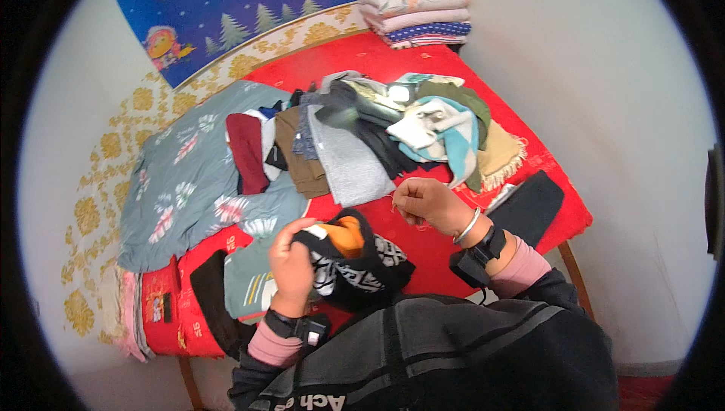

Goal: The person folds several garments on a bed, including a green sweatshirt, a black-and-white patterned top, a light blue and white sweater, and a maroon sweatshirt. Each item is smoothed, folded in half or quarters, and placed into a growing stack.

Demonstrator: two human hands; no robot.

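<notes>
My left hand [293, 266] is closed on the edge of a black knitted piece [361, 279] with a white pattern and an orange lining [345, 237]. Its opening faces up; whether it is a hat or part of a garment I cannot tell. To the right and a little higher, my right hand [430, 203] is raised with its fingers pinched together, apart from the knitted piece. A thin, thread-like strand seems to show at its fingertips, too fine to make out surely. Each wrist wears a black strapped device, and a silver bangle [468, 227] circles my right wrist.
A red cover [521, 132] spreads over the bed, with heaped clothes [351, 158] across its middle. A grey floral quilt [189, 177] lies left, folded blankets [415, 15] at the far corner. Folded dark cloth [532, 207] rests beyond my right wrist, a grey-green garment [249, 271] beside my left hand.
</notes>
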